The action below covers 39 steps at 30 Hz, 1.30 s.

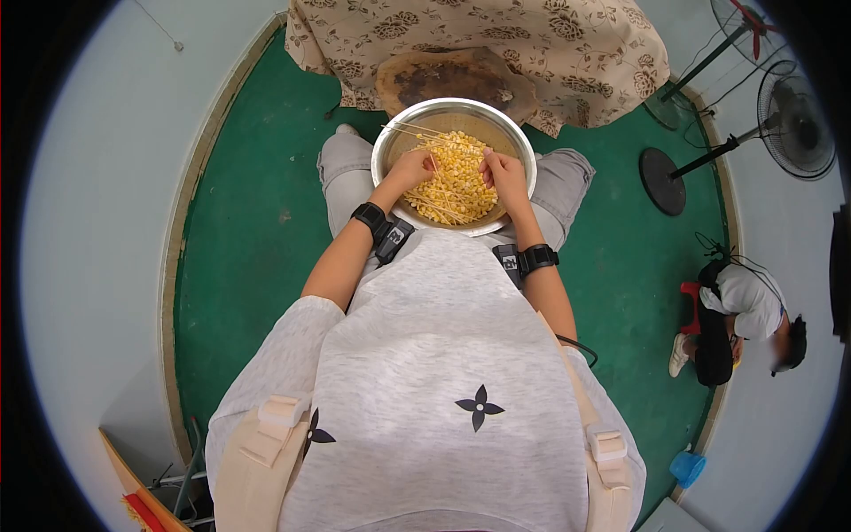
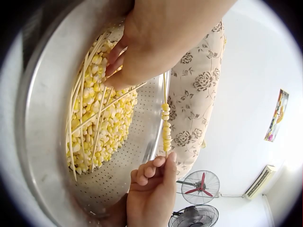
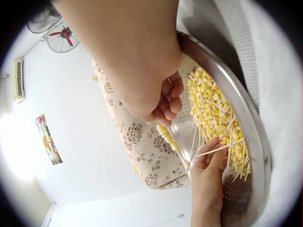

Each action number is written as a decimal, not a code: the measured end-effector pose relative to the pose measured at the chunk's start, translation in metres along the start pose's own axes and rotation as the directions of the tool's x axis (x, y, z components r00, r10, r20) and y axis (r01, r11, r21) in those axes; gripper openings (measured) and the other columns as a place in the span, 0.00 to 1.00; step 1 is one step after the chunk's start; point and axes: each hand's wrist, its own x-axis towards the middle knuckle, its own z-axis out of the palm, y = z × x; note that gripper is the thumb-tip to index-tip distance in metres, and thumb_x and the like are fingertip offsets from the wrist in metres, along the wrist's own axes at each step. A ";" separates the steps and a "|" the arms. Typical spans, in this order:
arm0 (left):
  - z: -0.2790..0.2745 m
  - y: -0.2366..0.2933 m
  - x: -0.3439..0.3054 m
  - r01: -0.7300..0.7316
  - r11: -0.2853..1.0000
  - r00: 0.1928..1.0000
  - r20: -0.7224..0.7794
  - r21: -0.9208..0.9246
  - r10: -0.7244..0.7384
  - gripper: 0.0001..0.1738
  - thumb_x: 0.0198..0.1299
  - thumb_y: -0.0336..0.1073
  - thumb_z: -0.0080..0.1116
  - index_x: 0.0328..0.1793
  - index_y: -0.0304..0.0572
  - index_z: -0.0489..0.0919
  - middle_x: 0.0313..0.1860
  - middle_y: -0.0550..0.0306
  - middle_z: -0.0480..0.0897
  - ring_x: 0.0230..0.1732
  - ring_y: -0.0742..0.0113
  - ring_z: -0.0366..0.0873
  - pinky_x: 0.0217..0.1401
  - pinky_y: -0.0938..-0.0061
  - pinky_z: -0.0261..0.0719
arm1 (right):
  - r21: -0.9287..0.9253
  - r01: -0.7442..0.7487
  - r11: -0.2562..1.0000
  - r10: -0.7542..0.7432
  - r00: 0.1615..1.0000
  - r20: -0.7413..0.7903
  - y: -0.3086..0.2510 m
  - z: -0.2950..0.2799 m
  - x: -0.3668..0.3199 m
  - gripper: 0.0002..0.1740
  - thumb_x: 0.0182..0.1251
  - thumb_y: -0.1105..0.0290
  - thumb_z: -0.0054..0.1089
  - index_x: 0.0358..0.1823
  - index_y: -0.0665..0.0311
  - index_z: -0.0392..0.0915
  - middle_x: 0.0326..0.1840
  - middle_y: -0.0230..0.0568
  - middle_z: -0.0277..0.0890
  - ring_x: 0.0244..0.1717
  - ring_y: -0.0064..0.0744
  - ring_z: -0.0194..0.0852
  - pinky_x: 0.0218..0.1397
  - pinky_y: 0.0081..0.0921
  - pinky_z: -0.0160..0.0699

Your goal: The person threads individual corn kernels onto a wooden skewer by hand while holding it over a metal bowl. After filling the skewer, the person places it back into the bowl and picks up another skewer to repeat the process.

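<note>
Yellow corn kernels lie in a perforated metal bowl on the person's lap, with several loose thin sticks on them. The right hand pinches one end of a skewer threaded with a row of kernels, held above the bowl's far side. The left hand reaches down to the kernels, fingers bent loosely and thumb apart from them; whether a kernel lies between its fingertips is hidden.
Beyond the bowl stand a wooden stump and a flower-patterned cloth cover. Two fans stand at the right on the green floor. Another person sits on a red stool at the right.
</note>
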 end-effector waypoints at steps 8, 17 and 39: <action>0.000 0.000 0.001 0.005 0.996 0.975 -0.221 -0.086 -0.024 0.08 0.47 0.29 0.61 0.34 0.35 0.80 0.30 0.50 0.82 0.33 0.60 0.80 0.38 0.70 0.76 | 0.021 0.001 1.000 0.000 1.000 -0.004 -0.001 0.000 -0.001 0.24 0.68 0.57 0.49 0.19 0.68 0.74 0.11 0.31 0.67 0.12 0.18 0.63 0.17 0.16 0.61; -0.009 0.006 0.003 -0.126 0.851 0.867 -0.473 -0.510 -0.155 0.03 0.59 0.27 0.53 0.38 0.36 0.76 0.32 0.55 0.80 0.32 0.70 0.78 0.36 0.77 0.75 | 0.033 0.029 0.999 -0.028 0.999 -0.036 0.006 -0.002 0.003 0.24 0.68 0.57 0.48 0.20 0.68 0.75 0.12 0.30 0.66 0.12 0.17 0.62 0.17 0.16 0.60; -0.022 0.007 0.005 -0.281 0.600 0.829 -0.505 -0.749 -0.241 0.10 0.65 0.31 0.48 0.45 0.34 0.77 0.35 0.58 0.79 0.34 0.75 0.75 0.39 0.84 0.74 | 0.032 0.069 0.997 -0.068 0.997 -0.037 0.011 -0.002 0.004 0.14 0.66 0.67 0.50 0.26 0.69 0.76 0.17 0.31 0.69 0.15 0.17 0.64 0.19 0.15 0.63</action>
